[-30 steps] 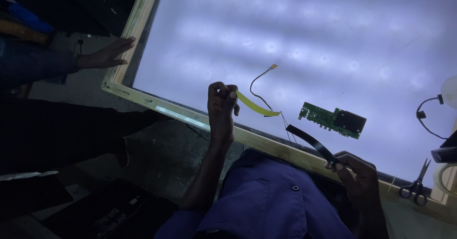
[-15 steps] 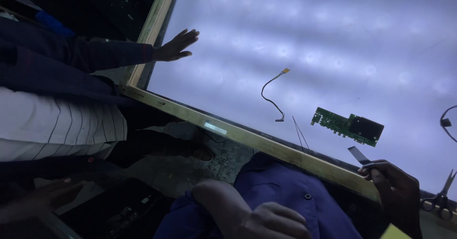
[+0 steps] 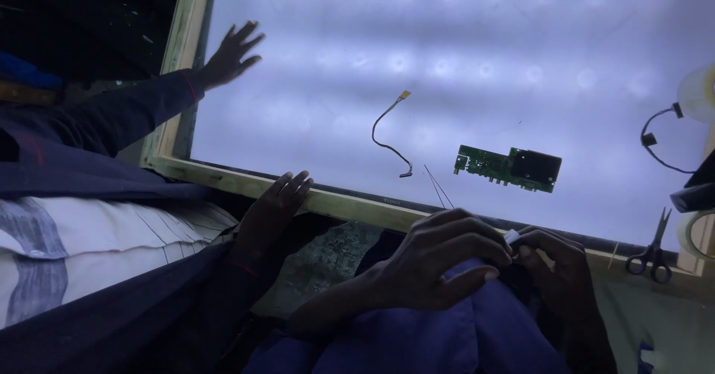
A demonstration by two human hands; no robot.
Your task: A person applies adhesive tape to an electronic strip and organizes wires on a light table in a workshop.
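My left hand (image 3: 439, 258) and my right hand (image 3: 560, 273) meet low in the view, over my blue shirt. Their fingertips pinch a small pale piece (image 3: 512, 236) between them; what it is I cannot tell. Just beyond them runs the wooden frame (image 3: 350, 204) of a large lit white panel (image 3: 477, 54). On the panel lie a green circuit board (image 3: 509, 168) and a thin curled wire (image 3: 389, 134) with a small connector at each end.
A co-worker at the left rests one hand (image 3: 232, 52) flat on the panel and the other hand (image 3: 277, 204) on the frame's near edge. Scissors (image 3: 650, 255) lie at the right edge, with a tape roll (image 3: 700, 91) and a black cable (image 3: 657, 141) above them.
My left hand dropped from the frame, where it held a yellow strip, and joined my right hand low in view. The co-worker leaned in; a second hand now rests on the frame.
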